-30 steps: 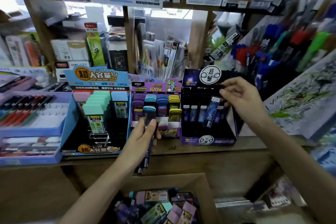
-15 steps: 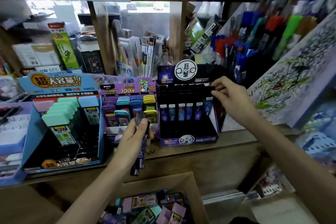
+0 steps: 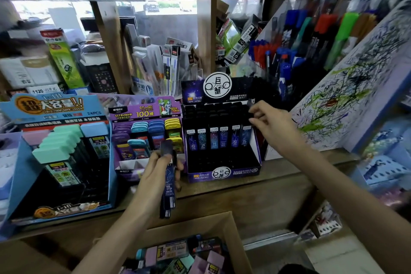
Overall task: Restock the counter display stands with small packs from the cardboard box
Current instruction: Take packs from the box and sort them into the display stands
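Note:
My left hand [image 3: 153, 169] grips a small bundle of slim dark-blue packs [image 3: 169, 187], held upright over the counter edge in front of the purple stand. My right hand [image 3: 273, 127] reaches to the top right corner of the dark constellation display stand [image 3: 222, 173]. Its thumb and fingertips pinch the top of the rightmost dark pack [image 3: 246, 138], which stands in the stand's row. Several like packs fill that row. The cardboard box [image 3: 235, 240] sits open below the counter, with several mixed packs [image 3: 178, 253] inside.
A purple stand [image 3: 142, 113] with coloured lead cases and a blue stand [image 3: 22, 162] with pastel-capped cases flank the dark one on the left. A scribbled test board [image 3: 344, 100] and racks of pens [image 3: 289, 51] crowd the right. Shelves of stock rise behind.
The pack my right hand carried has gone into the rightmost slot of the dark stand. The view has shifted right and closer. My left hand stays in place with its bundle.

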Motion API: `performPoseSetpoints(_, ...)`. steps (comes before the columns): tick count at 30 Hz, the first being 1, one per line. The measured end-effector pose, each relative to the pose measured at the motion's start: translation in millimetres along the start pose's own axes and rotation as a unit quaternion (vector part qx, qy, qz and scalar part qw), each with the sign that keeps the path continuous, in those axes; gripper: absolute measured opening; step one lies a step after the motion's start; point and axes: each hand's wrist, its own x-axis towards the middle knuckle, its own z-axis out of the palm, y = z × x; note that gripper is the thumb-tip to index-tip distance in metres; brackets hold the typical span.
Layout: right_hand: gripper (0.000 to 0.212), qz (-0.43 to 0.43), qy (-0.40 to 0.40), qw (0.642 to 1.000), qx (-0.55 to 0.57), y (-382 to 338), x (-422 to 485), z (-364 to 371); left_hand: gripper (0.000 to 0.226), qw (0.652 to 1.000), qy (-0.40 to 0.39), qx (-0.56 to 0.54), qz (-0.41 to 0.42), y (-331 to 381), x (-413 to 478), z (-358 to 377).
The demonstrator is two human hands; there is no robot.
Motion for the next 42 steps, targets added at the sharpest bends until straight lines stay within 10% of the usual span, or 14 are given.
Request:
performPoseSetpoints(13, 0.033, -0.074, 0.052, 0.983, -0.16, -35, -24, 9, 0.018, 0.995, -0.047, 0.043, 0.071, 1, -4, 1)
performPoseSetpoints(19, 0.014, 0.057, -0.17, 0.949, 0.258, -106, -45, 47, 0.013, 0.986, -0.058, 0.084, 0.129, 4, -11, 6)
performPoseSetpoints(30, 0.01, 0.112, -0.066, 0.894, 0.429, -107, -13, 33, 0.016, 0.99, -0.036, 0.081, 0.106, 10, -11, -15)
performPoseSetpoints(42, 0.01, 0.008, -0.067, 0.98, 0.185, -79, 9, 62, 0.018, 0.996, -0.014, 0.038, 0.085, 3, -7, -44)
